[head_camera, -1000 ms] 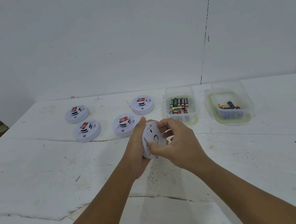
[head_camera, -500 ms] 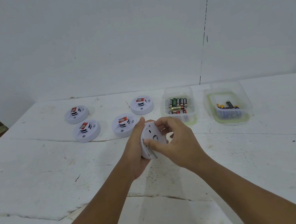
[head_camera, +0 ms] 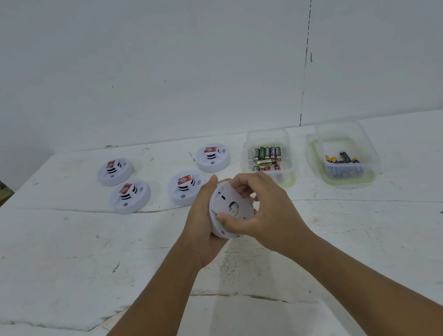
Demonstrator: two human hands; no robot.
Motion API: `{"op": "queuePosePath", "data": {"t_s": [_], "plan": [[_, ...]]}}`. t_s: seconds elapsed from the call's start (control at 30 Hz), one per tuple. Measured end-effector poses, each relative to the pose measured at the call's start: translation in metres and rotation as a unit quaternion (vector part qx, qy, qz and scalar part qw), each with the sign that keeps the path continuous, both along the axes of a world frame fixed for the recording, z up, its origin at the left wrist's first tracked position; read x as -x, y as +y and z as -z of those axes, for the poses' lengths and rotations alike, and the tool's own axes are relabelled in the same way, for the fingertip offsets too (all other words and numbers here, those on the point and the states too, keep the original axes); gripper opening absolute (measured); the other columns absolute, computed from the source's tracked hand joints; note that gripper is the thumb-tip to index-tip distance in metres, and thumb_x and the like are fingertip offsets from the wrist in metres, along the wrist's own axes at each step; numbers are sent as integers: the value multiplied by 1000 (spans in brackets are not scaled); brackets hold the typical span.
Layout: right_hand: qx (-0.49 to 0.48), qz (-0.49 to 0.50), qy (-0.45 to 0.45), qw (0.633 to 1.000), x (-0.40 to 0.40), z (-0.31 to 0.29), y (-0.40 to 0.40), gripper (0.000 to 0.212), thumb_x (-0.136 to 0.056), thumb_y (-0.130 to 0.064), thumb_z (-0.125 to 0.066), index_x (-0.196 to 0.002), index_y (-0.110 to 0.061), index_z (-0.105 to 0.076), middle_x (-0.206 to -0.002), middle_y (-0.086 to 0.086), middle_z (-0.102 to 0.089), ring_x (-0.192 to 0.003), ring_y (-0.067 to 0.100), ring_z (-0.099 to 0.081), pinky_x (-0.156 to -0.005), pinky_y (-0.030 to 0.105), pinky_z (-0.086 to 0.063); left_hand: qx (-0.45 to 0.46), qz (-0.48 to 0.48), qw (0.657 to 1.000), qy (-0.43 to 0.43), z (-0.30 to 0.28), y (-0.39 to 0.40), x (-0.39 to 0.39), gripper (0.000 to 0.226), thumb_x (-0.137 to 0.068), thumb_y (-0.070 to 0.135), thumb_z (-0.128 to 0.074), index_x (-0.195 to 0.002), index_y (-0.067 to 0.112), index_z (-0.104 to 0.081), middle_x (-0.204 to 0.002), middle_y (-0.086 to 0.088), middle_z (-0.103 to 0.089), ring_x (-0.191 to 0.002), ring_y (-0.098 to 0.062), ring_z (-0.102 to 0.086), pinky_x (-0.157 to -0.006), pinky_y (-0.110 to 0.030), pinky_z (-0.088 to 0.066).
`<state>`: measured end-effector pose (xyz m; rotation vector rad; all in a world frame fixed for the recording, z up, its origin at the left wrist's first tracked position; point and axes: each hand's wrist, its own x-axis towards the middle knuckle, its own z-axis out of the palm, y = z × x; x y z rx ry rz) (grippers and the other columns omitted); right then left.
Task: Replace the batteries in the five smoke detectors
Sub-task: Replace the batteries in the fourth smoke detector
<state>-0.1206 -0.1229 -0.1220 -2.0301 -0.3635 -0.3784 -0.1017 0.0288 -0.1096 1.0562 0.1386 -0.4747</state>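
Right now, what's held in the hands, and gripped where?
One smoke detector, off the table, back side facing the camera. The left hand cups its far face and left edge; the right hand pinches its rim with thumb below and fingers above.

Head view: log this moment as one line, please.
held: smoke detector, back facing camera | left hand: cradling it | right hand: gripping rear plate | four detectors on table | battery tubs untouched

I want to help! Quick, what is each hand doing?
Left hand: closed around the smoke detector, gripping its rim.
Right hand: fingers closed on the same detector's back.
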Motion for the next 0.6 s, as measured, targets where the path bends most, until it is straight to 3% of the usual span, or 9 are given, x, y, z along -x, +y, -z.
{"op": "queuePosePath", "data": {"t_s": [0.2, 0.3, 0.43, 0.6], "plan": [[-18, 34, 16, 999, 2, 6, 4, 60, -70, -52, -84, -121, -29, -60, -111, -17, -59, -105, 2, -58, -81, 11, -44, -24, 1, 1000, -13, 0, -3, -1, 51, -97, 57, -51, -118, 15, -72, -110, -14, -72, -97, -27, -71, -80, -40, -58], [-62, 61, 49, 995, 2, 9, 6, 60, -68, -61, -77, -117, -31, -62, -111, -18, -63, -102, 2, -61, -81, 21, -54, -49, -13, 999, -17, -1, -7, -3, 53, -99, 58, -49, -119, 13, -69, -110, -15, -71, -101, -29, -69, -75, -39, -58], [-71, 41, 64, 995, -1, 6, 2, 56, -68, -55, -82, -114, -30, -63, -109, -17, -65, -99, 2, -62, -78, 15, -51, -57, -24, 998, -15, 0, -7, -4, 51, -100, 58, -49, -115, 14, -71, -108, -14, -73, -100, -27, -71, -71, -37, -58], [-70, 61, 84, 992, -3, 7, 2, 60, -63, -64, -78, -111, -31, -62, -106, -15, -66, -96, 3, -62, -80, 24, -56, -52, -11, 999, -9, -1, -9, -5, 50, -102, 55, -47, -113, 12, -72, -107, -15, -74, -98, -28, -72, -71, -38, -59]]}}
